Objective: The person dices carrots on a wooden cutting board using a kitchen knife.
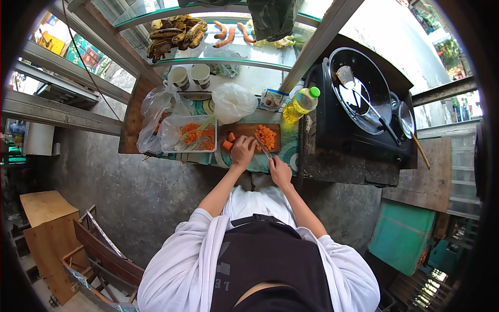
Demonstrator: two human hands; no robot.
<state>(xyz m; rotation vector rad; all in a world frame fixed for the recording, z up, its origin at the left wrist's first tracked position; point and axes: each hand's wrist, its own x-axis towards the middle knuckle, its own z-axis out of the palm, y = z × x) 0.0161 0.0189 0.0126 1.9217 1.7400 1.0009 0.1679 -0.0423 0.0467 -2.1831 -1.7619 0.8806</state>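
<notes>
A wooden cutting board (240,129) lies at the counter's front edge. My right hand (280,170) is closed round the handle of a knife (265,150), whose blade points up and left over the board. With fingers curled down, my left hand (243,151) presses on a piece of carrot beside the blade; the hand mostly hides that piece. Larger carrot chunks (227,144) sit left of my left hand. Right of the blade is a heap of chopped carrot (266,137). A clear plastic tub (165,136) with shredded carrot and a green stalk stands left of the board.
An oil bottle (300,105) with a green cap stands behind the board's right end. To the right, a wok (358,67) with a ladle rests on a black stove (332,125). Plastic bags (234,102), paper cups (200,76) and a shelf with bananas (179,34) are behind.
</notes>
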